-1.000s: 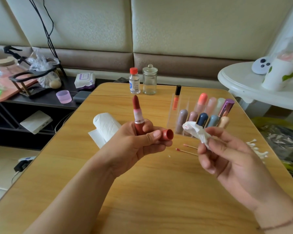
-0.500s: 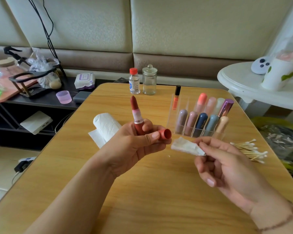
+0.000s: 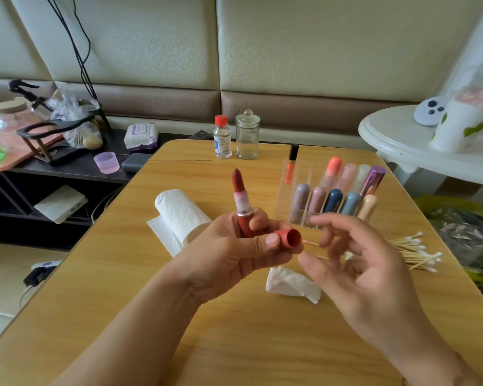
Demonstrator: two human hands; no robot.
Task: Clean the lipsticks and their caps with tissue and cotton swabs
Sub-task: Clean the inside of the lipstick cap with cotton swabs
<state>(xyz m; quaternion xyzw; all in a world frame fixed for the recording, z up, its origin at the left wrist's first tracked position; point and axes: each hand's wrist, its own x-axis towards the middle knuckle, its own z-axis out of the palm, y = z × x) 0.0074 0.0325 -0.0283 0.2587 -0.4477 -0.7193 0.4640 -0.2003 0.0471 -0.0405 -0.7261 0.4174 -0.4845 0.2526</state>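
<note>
While left hand [image 3: 229, 254] grips lipstick [image 3: 241, 201] and cap [image 3: 289, 238]
Right hand [image 3: 357, 263] loose, empty; tissue [image 3: 290, 284] on table [image 3: 123, 274] beneath.

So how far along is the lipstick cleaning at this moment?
Early, by the look of it. One crumpled tissue lies used on the table. In hand: the left hand grips the open lipstick and its cap; the right hand is empty. Left: the capped lipsticks in the clear organizer, with the cotton swabs piled nearby.
</note>
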